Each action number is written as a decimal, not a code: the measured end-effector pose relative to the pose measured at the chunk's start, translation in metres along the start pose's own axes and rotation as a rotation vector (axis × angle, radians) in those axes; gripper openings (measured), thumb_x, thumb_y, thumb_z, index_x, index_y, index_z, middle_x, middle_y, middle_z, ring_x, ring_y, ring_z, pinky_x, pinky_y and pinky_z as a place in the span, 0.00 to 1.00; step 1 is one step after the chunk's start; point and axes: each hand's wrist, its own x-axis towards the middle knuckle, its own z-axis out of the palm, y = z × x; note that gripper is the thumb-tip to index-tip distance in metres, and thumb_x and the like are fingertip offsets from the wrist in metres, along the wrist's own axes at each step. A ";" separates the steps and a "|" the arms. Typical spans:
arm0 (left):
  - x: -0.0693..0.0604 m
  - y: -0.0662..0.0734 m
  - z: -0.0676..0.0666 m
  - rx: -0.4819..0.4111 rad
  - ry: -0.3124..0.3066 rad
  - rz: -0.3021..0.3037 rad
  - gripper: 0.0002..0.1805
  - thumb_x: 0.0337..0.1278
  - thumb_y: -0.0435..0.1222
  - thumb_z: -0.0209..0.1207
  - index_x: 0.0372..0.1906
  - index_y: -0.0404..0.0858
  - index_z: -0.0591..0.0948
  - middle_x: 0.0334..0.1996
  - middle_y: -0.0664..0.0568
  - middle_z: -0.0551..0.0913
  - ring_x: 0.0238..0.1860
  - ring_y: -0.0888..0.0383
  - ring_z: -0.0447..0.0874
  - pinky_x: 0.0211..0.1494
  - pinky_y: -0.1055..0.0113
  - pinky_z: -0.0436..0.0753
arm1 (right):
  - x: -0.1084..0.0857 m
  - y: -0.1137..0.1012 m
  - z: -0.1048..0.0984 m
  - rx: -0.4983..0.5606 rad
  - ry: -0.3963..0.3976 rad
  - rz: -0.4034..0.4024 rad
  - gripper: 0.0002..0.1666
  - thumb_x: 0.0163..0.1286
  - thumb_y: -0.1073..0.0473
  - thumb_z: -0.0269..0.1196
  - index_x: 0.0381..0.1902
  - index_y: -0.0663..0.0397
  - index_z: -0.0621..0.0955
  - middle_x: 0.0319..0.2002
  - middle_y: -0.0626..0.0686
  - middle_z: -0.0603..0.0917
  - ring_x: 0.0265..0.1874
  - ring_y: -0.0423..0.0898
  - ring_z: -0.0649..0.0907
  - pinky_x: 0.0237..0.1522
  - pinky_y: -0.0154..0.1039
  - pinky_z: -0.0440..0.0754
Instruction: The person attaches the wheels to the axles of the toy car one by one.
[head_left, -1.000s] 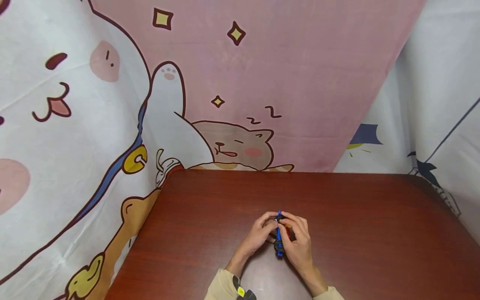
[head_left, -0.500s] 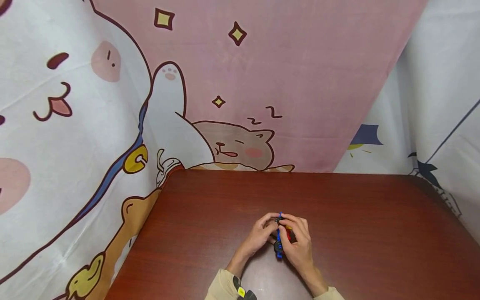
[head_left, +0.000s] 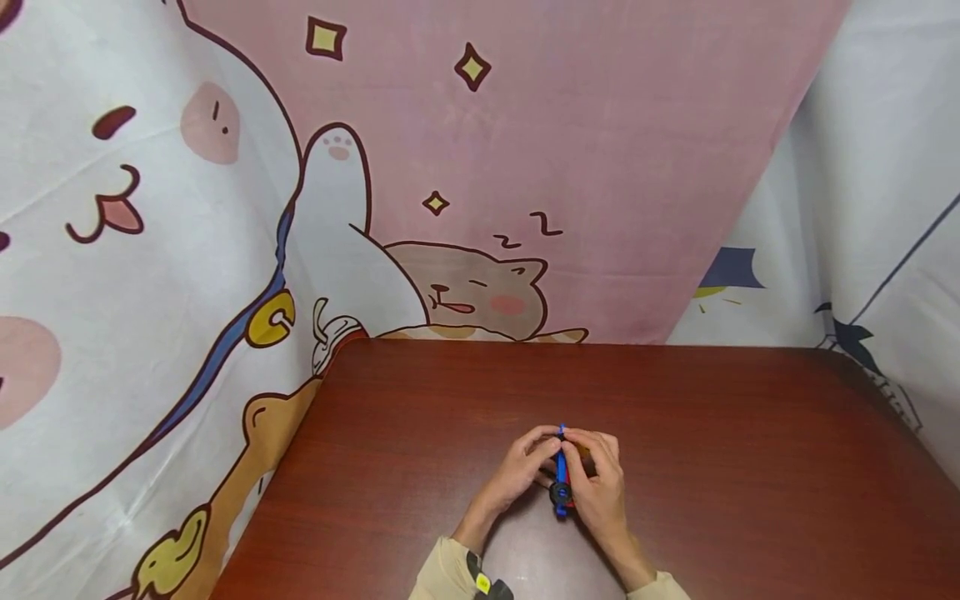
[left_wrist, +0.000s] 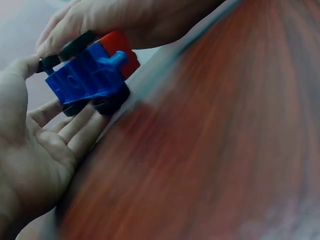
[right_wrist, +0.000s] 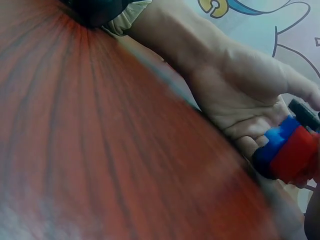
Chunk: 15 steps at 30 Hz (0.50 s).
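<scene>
A toy car (head_left: 562, 471) with a blue underside, a red body and black wheels is held up between both hands, its underside facing the person. The left hand (head_left: 517, 465) pinches its far end, thumb on top. In the left wrist view, the left hand's fingers (left_wrist: 85, 130) reach below the black wheels (left_wrist: 111, 102), and its thumb touches a wheel at the upper corner. From the other side the right hand (head_left: 600, 483) grips the car, its thumb along the blue part. The red body (right_wrist: 295, 157) shows in the right wrist view. The right fingertips are partly hidden.
A dark red-brown wooden table (head_left: 735, 450) lies under the hands. Cartoon-printed cloth (head_left: 615, 167) hangs behind it and along both sides. A black strap with a yellow patch (head_left: 483, 583) sits at the left sleeve.
The toy car has turned a little in the hands, so less of its red and yellow side shows. The right thumb has shifted up along it. The left hand stays nearly still.
</scene>
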 end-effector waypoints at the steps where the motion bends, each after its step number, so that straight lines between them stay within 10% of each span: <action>1: -0.001 0.000 0.000 0.000 -0.007 0.000 0.20 0.72 0.41 0.54 0.63 0.36 0.75 0.46 0.50 0.84 0.30 0.63 0.83 0.31 0.70 0.84 | 0.000 -0.003 -0.001 0.010 0.004 0.038 0.17 0.53 0.85 0.64 0.41 0.71 0.83 0.37 0.64 0.83 0.41 0.48 0.77 0.46 0.24 0.73; 15: -0.001 0.000 -0.001 -0.024 -0.032 -0.009 0.21 0.72 0.36 0.53 0.63 0.31 0.75 0.44 0.52 0.83 0.27 0.63 0.84 0.34 0.67 0.88 | 0.003 -0.004 -0.004 0.065 -0.071 0.204 0.06 0.64 0.78 0.62 0.37 0.71 0.83 0.38 0.63 0.82 0.42 0.46 0.79 0.49 0.21 0.75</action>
